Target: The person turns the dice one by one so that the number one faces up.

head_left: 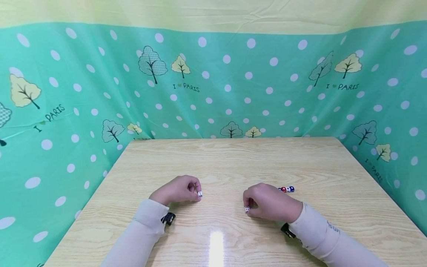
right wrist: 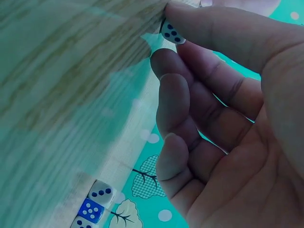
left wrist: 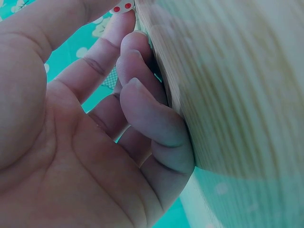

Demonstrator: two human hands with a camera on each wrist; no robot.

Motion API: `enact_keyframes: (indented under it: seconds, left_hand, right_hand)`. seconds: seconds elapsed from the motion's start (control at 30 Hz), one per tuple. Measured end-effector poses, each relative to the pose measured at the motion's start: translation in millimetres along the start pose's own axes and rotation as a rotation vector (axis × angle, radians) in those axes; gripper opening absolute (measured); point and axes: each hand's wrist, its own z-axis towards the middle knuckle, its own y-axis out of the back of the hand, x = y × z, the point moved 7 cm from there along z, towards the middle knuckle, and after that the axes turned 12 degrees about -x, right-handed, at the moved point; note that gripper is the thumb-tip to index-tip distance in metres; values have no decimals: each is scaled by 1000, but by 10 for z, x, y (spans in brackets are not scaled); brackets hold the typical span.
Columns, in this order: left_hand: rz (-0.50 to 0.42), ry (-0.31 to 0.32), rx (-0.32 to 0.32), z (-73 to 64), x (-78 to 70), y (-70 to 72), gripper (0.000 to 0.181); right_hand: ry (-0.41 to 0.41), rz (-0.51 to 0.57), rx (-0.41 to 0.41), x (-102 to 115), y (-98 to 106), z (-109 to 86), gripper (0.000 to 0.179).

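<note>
My left hand (head_left: pixel 183 189) pinches a small white die (head_left: pixel 200 193) between thumb and forefinger, low over the wooden table. Red pips show on that die (left wrist: pixel 122 7) at the top of the left wrist view, while the other fingers curl loosely against the tabletop. To the right, my right hand (head_left: pixel 270 202) has a second white die (head_left: pixel 247 209) between its thumb and forefinger. Dark pips mark this die (right wrist: pixel 172 32) in the right wrist view. Behind the right hand lies a row of red, white and blue dice (head_left: pixel 287 189), partly hidden by the hand.
The wooden table (head_left: pixel 233 159) carries a bright light reflection near its front. Green dotted curtains (head_left: pixel 217 89) with printed trees enclose its back and sides. In the right wrist view, white and blue dice (right wrist: pixel 91 210) of the row touch one another.
</note>
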Motion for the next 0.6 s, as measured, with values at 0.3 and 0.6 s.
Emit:
enact_keyframes:
  seconds: [0.3, 0.6]
  left_hand:
    - [2, -8, 1, -1, -3, -2, 20]
    - [-11, 2, 7, -12, -2, 2, 20]
  right_hand:
    - [-23, 28, 22, -28, -1, -11, 18]
    - [-83, -2, 42, -106, 35, -26, 18]
